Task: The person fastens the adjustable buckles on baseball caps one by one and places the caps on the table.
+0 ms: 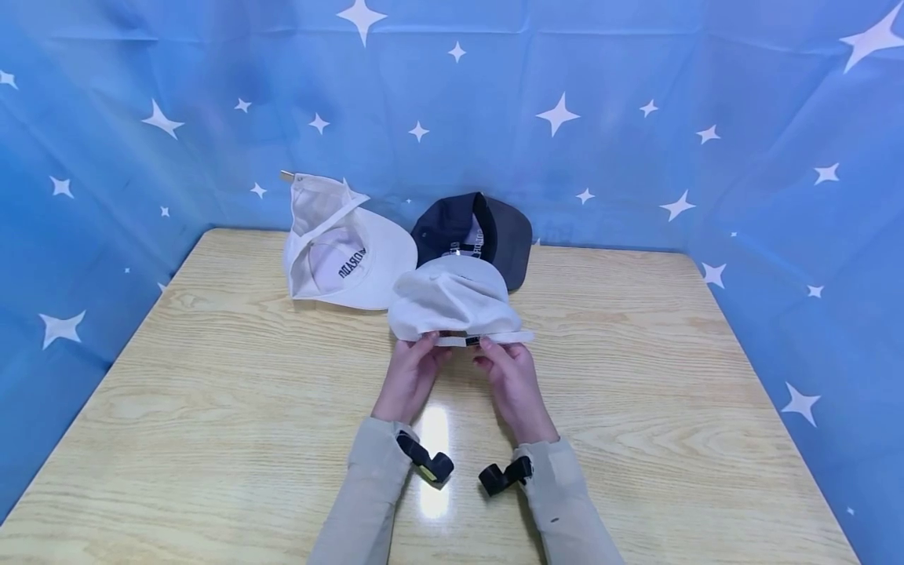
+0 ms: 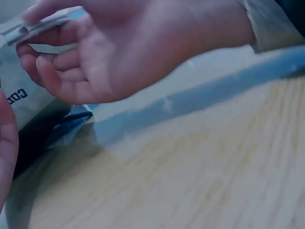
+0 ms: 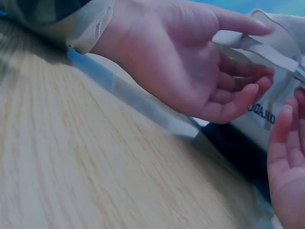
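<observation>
A white baseball cap (image 1: 452, 294) is held up over the table, its crown toward the backdrop and its back strap (image 1: 450, 341) toward me. My left hand (image 1: 412, 375) pinches the strap on the left, thumb on top and fingers curled beneath. On the other side my right hand (image 1: 514, 380) grips the strap between thumb and fingers, beside a small dark buckle (image 1: 472, 340). In the right wrist view the pale strap (image 3: 262, 51) runs under the right thumb toward the left fingers. Dark lettering (image 2: 18, 97) shows inside the cap in the left wrist view.
Behind on the left, another white cap (image 1: 384, 255) lies with its inside showing. A dark navy cap (image 1: 512, 235) sits behind the held one, partly covered by it. The wooden table (image 1: 212, 408) ends at a blue star-patterned backdrop (image 1: 494, 94).
</observation>
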The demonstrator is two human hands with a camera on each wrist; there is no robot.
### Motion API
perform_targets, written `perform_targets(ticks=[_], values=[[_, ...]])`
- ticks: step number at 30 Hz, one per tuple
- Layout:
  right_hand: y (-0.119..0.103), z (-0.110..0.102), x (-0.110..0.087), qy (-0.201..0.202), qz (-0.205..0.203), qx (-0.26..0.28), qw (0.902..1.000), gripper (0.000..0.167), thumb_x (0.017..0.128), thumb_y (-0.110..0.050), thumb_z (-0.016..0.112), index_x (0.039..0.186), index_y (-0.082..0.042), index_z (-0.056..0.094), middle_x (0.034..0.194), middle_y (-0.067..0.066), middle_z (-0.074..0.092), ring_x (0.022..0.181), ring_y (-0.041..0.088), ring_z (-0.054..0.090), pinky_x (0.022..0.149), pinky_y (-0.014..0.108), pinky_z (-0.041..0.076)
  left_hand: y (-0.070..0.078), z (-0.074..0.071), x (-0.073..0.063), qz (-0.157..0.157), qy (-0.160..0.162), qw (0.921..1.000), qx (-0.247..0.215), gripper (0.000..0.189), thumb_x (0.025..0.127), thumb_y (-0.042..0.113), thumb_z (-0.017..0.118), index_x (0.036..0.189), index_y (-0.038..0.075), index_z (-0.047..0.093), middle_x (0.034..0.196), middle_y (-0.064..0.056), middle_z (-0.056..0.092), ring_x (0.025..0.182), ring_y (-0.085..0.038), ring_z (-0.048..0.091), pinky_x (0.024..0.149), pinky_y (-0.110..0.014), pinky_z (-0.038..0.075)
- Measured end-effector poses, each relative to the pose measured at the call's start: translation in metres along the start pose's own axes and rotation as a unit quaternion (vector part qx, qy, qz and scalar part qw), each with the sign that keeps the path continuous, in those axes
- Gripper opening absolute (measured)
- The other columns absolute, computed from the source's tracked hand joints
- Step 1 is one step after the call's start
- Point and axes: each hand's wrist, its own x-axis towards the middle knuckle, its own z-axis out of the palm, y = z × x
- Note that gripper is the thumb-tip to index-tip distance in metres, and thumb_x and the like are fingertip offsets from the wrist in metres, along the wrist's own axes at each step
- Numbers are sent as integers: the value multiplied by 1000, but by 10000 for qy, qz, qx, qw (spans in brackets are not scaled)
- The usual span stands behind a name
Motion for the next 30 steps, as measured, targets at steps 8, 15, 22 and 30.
perform_targets(ticks=[8, 15, 22, 30], values=[[-1, -11, 4, -420, -230, 1484, 9878, 36, 97, -26, 36, 125, -4, 43, 122, 10, 52, 114, 25, 45, 101, 44, 25, 4, -3, 4, 508, -967, 9880, -1089, 60, 81, 15, 65, 131, 11, 32, 125, -9, 43, 113, -27, 44, 100, -49, 26], [-3, -18, 7, -574, 170, 2950, 9536, 56, 94, -39, 38, 138, -5, 25, 141, 17, 28, 130, 28, 24, 105, 38, 20, 11, -5, 6, 680, -1429, 9698, -1858, 64, 83, 23, 62, 135, 13, 26, 134, -10, 35, 123, -28, 32, 104, -48, 16], [-3, -21, 7, -322, 490, 3185, 9461, 54, 94, -38, 40, 138, -9, 28, 141, 7, 31, 127, 21, 31, 102, 32, 27, 16, -11, 3, 516, -1037, 9666, -2286, 52, 93, 38, 37, 138, 16, 21, 137, -7, 29, 125, -23, 29, 103, -39, 23], [-6, -23, 7, 628, 1023, 3191, 9401, 28, 89, -30, 54, 111, -12, 51, 107, 1, 54, 75, 7, 54, 58, 14, 44, 19, -10, 0, 174, -556, 9713, -2307, 52, 95, 43, 26, 139, 14, 24, 132, -7, 37, 121, -22, 36, 100, -37, 29]])
